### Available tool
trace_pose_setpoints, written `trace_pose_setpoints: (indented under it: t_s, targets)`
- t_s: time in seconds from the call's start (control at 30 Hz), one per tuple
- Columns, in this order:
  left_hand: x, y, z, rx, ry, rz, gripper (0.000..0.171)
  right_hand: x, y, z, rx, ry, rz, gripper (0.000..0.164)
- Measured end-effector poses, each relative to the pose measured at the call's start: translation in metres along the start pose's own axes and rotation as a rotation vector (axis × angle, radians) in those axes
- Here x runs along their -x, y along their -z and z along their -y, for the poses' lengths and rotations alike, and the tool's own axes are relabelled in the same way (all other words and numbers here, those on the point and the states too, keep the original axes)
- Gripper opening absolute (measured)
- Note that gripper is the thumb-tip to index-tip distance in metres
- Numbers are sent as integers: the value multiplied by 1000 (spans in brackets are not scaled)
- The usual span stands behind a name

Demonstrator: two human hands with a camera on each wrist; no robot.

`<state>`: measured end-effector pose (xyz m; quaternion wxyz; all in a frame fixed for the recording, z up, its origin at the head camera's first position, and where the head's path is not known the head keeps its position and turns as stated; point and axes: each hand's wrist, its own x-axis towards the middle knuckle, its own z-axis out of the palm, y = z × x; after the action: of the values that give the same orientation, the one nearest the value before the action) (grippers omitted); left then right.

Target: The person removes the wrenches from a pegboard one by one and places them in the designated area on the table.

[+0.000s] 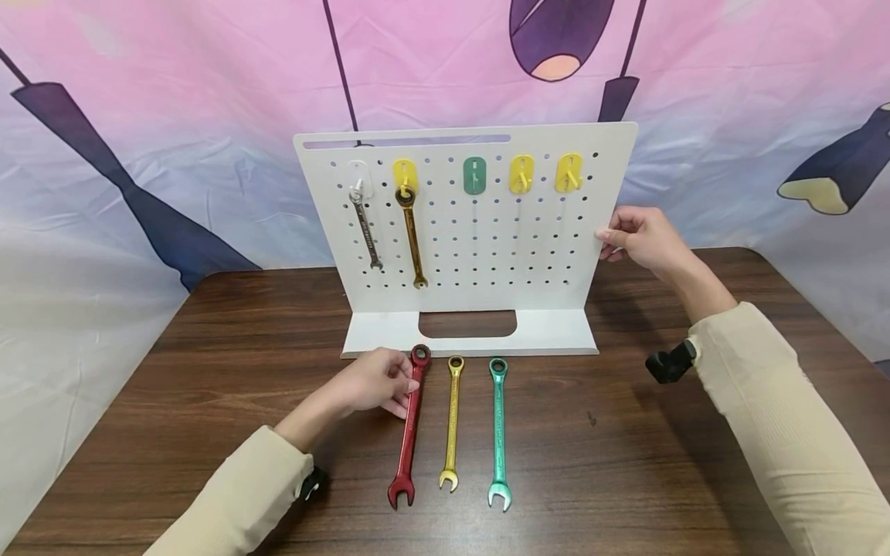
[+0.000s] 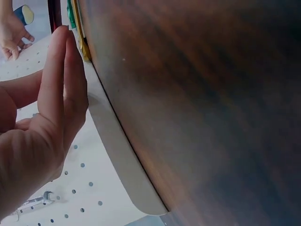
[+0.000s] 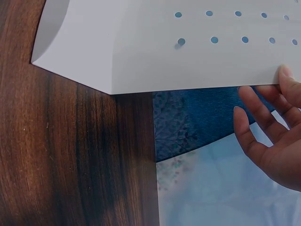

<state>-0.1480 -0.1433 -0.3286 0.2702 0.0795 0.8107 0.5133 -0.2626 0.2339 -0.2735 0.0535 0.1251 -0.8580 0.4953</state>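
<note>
My left hand (image 1: 375,380) pinches a red ratcheting combination wrench (image 1: 409,432) just below its ring end, thumb on top. In the left wrist view, the red shaft (image 2: 55,14) shows at my fingertips. A smaller yellow wrench (image 1: 453,425) and a green wrench (image 1: 499,425) lie to its right, ring ends toward the board. With thumb and fingers, my right hand (image 1: 640,235) holds the right edge of a white pegboard (image 1: 501,297). The right wrist view shows the thumb (image 3: 285,77) on the board's front and the other fingers at or behind its edge.
A small silver wrench (image 1: 365,229) hangs from a white hook (image 1: 358,177), and a bronze wrench (image 1: 413,239) from a yellow hook (image 1: 405,171). A green hook (image 1: 475,175) and two yellow hooks hold nothing. The board's base rests on the brown table (image 1: 591,479); a patterned cloth hangs behind.
</note>
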Motion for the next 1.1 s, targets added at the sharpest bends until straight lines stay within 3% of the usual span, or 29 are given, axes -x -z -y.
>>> trace_pose_setpoints:
  t_s: [0.43,0.83,1.1]
  targets:
    - [4,-3,0,-107,90,-62,11,0,0,0,-12,3,1,25]
    - [4,-4,-2,-192,97,-107,13,1,1,0,-15,-5,1,25]
    - [3,-3,-3,-191,110,-105,11,0,0,0,-18,-1,2,25]
